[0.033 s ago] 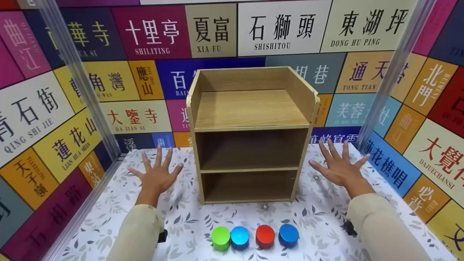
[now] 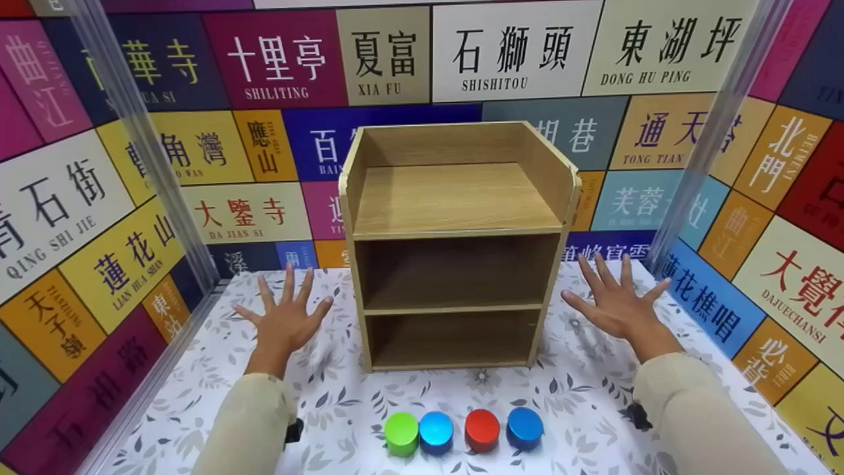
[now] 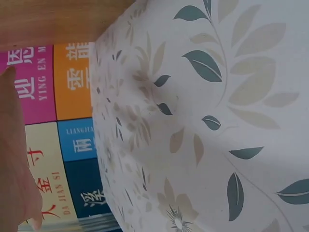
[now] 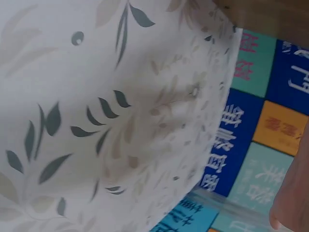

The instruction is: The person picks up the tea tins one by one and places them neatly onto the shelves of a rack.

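Left hand: fingers spread wide, holding nothing; left of the shelf, apart.
Right hand: likewise spread, holding nothing; right of it, apart.
Cylinders: green, light blue, red, dark blue — a row before the shelf.
Close pair: green beside light blue; grasping one could nudge its neighbour.
Shelf: upright between the hands; its raised sides could catch a passing knuckle.
Tablecloth: shows between hands and shelf — room for sideways movement.
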Motion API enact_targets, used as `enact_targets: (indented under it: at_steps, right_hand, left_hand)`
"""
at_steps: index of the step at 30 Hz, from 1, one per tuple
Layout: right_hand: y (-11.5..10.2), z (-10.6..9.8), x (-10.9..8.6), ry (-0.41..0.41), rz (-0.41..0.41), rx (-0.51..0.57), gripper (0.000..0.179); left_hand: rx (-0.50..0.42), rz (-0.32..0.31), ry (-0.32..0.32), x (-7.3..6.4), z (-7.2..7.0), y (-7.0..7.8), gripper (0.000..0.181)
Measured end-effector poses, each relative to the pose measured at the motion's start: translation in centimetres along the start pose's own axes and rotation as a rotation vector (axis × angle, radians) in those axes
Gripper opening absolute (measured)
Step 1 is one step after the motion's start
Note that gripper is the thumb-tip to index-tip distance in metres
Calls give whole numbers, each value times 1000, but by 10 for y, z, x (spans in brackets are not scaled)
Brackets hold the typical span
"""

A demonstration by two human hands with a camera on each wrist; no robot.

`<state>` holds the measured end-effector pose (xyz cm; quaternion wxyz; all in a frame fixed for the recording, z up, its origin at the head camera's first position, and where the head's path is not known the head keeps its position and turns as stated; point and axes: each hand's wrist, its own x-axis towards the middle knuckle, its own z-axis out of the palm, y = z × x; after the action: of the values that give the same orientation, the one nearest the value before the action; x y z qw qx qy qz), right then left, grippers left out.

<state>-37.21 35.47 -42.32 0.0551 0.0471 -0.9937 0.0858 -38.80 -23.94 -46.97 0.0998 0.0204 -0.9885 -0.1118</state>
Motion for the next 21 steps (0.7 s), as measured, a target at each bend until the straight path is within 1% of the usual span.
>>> enact_targets:
  at_steps: [3, 4, 6, 8, 10, 12, 15, 18, 21]
  right_hand:
    - [-3, -2, -3, 22, -16, 75, 88]
    - [-5, -3, -5, 35, -31, 122, 86]
    - [-10, -2, -9, 76, -73, 254, 81]
    - [-17, 2, -12, 126, -118, 404, 75]
    - [-26, 6, -15, 167, -163, 551, 70]
    - [-37, 11, -17, 204, -194, 689, 68]
    - [-55, 16, -19, 224, -210, 850, 70]
    - [-67, 19, -19, 246, -206, 927, 74]
    - [-74, 23, -17, 268, -186, 932, 80]
  left_hand:
    - [-35, 9, 11, -1, 1, 3, 88]
    - [-60, 17, 16, -2, 1, 4, 86]
    - [-115, 34, 31, -8, 1, 9, 82]
    - [-146, 73, 58, -16, 0, 15, 75]
    - [-144, 130, 79, -28, -3, 22, 61]
    - [-112, 192, 90, -42, -7, 29, 45]
    - [-69, 270, 64, -66, -13, 37, 28]
    - [-34, 325, 43, -91, -17, 45, 20]
    - [-11, 390, 56, -114, -19, 54, 17]
